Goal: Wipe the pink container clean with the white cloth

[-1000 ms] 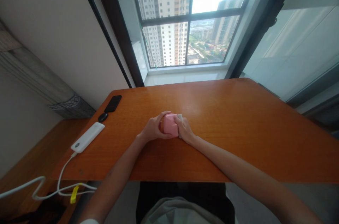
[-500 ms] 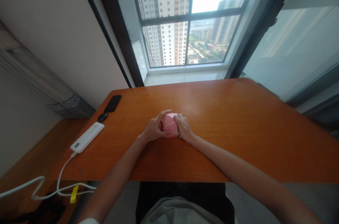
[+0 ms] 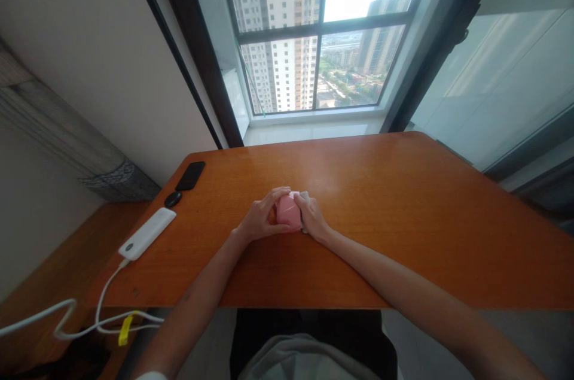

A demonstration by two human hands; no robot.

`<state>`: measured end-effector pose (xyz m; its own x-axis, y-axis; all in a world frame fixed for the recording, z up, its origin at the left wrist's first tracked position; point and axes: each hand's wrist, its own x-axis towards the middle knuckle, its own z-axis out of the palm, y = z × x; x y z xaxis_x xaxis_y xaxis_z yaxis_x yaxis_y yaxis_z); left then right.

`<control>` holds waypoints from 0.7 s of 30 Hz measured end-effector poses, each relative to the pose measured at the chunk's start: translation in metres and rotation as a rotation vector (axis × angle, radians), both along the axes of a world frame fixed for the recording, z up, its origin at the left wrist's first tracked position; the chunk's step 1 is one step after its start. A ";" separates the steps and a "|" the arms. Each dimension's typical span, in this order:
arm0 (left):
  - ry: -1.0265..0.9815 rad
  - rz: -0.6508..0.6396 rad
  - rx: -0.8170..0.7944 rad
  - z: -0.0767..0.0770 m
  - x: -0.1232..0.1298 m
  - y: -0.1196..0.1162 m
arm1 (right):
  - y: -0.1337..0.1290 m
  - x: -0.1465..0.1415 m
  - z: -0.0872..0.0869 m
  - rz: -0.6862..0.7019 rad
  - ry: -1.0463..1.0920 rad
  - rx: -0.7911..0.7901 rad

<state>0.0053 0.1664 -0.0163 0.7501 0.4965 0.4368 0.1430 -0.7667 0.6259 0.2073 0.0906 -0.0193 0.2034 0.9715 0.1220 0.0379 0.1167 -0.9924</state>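
Note:
A small pink object (image 3: pixel 288 212) with a faceted look is held between both hands above the middle of the wooden table (image 3: pixel 381 188). My left hand (image 3: pixel 263 215) curves round its left side, the thumb below and the fingers over the top. On the right side, my right hand (image 3: pixel 313 216) is closed with its thumb on the pink object. A greyish-white piece (image 3: pixel 305 195) shows beside that thumb, against the pink object; what it is cannot be made out. The fingers under my right hand are hidden.
Along the table's left side lie a black phone (image 3: pixel 191 175), a round black item (image 3: pixel 173 198) and a white power bank (image 3: pixel 147 234). A white cable (image 3: pixel 102 302) with a yellow tag (image 3: pixel 126 330) hangs over the left edge. A window (image 3: pixel 318 69) stands beyond the table.
The fingers of my left hand have shifted slightly over the top of the pink object, which looks slightly turned. Both hands stay in nearly the same place.

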 end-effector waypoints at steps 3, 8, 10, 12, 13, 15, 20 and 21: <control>0.064 0.024 -0.003 0.001 0.000 0.000 | 0.001 0.000 0.000 -0.004 0.027 -0.018; 0.125 0.061 -0.022 0.004 0.002 -0.003 | 0.001 0.002 0.004 0.010 0.071 -0.032; 0.153 0.077 -0.007 0.005 0.003 -0.005 | 0.002 0.003 0.005 0.025 0.092 -0.063; 0.179 0.099 0.008 0.005 0.004 -0.006 | 0.004 0.004 0.004 0.031 0.111 -0.076; 0.190 0.109 0.011 0.005 0.005 -0.007 | 0.005 0.005 0.004 0.030 0.119 -0.076; 0.201 0.126 0.009 0.005 0.006 -0.008 | 0.007 0.005 0.003 0.030 0.131 -0.075; 0.191 0.152 0.013 0.007 0.008 -0.010 | 0.008 0.005 0.002 0.018 0.117 -0.065; 0.192 0.154 0.019 0.007 0.008 -0.010 | 0.008 0.004 0.002 0.004 0.108 -0.053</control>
<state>0.0128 0.1560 -0.0095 0.7365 0.6043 0.3041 0.3736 -0.7381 0.5619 0.2113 0.0987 -0.0171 0.2085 0.9768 0.0484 -0.0700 0.0643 -0.9955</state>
